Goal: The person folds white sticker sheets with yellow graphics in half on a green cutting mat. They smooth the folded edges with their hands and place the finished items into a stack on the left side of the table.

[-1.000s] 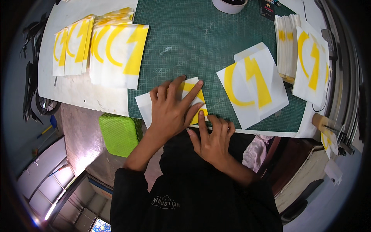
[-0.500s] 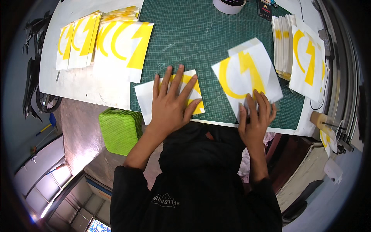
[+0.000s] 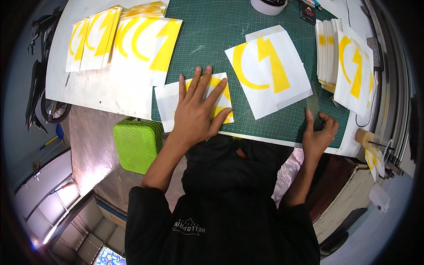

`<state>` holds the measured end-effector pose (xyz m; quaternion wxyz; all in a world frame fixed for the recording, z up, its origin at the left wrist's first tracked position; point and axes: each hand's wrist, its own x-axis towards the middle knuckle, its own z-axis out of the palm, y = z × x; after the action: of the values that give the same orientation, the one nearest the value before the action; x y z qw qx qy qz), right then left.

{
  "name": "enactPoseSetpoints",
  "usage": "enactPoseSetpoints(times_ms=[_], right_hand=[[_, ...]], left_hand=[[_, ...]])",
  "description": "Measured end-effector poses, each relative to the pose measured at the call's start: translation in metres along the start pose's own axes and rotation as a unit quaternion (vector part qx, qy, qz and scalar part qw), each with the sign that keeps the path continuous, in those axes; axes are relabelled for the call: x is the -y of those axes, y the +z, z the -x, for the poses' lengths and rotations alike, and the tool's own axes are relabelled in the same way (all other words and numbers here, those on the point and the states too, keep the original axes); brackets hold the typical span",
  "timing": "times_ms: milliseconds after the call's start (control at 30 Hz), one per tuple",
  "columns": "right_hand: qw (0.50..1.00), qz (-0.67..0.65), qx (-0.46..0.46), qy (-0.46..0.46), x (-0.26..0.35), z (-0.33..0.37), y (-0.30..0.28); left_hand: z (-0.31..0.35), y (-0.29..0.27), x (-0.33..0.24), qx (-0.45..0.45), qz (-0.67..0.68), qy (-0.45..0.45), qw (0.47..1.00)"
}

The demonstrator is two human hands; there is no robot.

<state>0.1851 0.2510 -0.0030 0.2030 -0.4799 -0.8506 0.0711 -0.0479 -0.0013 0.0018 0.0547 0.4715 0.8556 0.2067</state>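
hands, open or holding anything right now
Left hand: open, spread flat on a printed sheet.
Right hand: partly curled, thumb at clear strip; grip cannot be told.

Yellow-and-white sheet (image 3: 223, 99) partly hidden under left hand (image 3: 194, 115), roll (image 3: 267, 9) cropped above.

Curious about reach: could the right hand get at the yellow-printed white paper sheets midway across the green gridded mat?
Probably yes: the right hand is near the sheets, the left hand lies apart, and nothing covers their print.

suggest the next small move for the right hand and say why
Probably lift the clear strip with the right hand: its thumb is at the strip's near end, while the left hand rests spread on the yellow-and-white paper.
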Motion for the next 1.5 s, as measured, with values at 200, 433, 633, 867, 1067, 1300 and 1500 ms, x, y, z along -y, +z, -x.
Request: enactPoseSetpoints(times_ms=[200,433,633,867,1067,1300,1500], right_hand=[[0.964,-0.232,0.09,0.098,-0.012,0.01,-0.02],[0.928,-0.347,0.109,-0.083,0.027,0.03,-0.032],[0.873,-0.247,0.242,-0.344,0.089,-0.025,0.002],[0.857,-0.206,0.264,-0.391,0.104,-0.047,0.02],[0.869,-0.204,0.23,-0.387,0.12,-0.066,0.04],[0.858,-0.224,0.178,-0.426,0.119,-0.067,0.042],[0.829,-0.213,0.264,-0.444,0.091,-0.027,0.009]], left_hand=[[-0.002,-0.01,-0.003,0.015,-0.042,-0.009,0.999],[0.002,-0.002,0.002,-0.003,-0.007,-0.015,1.0],[0.001,-0.004,0.002,0.001,-0.005,-0.019,1.0],[0.002,-0.004,0.001,0.005,-0.024,-0.031,0.999],[-0.002,-0.008,0.001,0.006,-0.022,-0.036,0.999],[-0.001,-0.01,0.002,0.037,-0.027,-0.036,0.998],[-0.002,-0.025,0.006,0.115,0.019,-0.026,0.993]])
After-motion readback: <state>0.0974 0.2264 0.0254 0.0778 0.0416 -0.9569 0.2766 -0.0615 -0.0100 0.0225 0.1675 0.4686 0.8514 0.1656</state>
